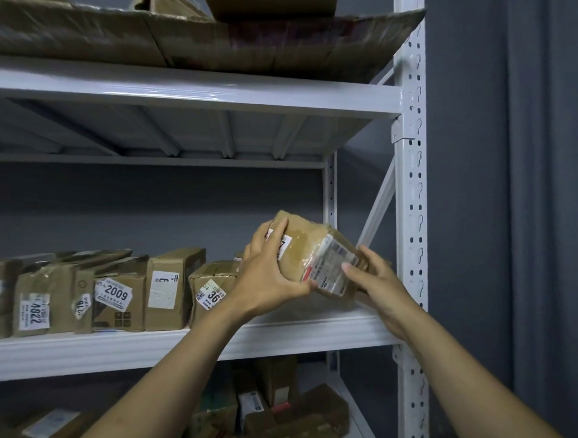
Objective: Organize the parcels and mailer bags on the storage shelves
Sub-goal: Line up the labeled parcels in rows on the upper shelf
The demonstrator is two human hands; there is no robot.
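Above the middle shelf's right end, my left hand and right hand clasp a tilted, taped parcel, fingers curled round its two ends.

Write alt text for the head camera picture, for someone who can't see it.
A left hand and right hand hold a taped brown parcel tilted above the right end of a white metal shelf. A row of labelled cardboard parcels stands to its left.
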